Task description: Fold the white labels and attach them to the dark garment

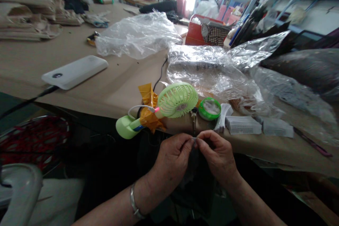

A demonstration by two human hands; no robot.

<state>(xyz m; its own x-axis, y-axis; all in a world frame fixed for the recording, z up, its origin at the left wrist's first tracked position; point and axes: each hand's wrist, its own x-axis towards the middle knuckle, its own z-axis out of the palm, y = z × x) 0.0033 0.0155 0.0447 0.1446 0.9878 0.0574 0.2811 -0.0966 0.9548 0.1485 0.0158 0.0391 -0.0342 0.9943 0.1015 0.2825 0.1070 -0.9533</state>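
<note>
My left hand (173, 157) and my right hand (215, 152) meet fingertip to fingertip just below the table edge, both pinched on something tiny that I cannot make out. Dark fabric (196, 183) hangs under them on my lap. A silver bracelet (134, 203) circles my left wrist. Right above the hands, a small green fan (176, 100) is taped with yellow tape (148, 113) to the table edge. A round green container (209, 108) sits beside the fan.
A white power bank (75, 71) with a black cable lies at the left. Crumpled clear plastic bags (137, 35) cover the middle and right. Small white boxes (242, 124) line the front edge. A red box (197, 30) and stacked cloth (26, 10) sit farther back.
</note>
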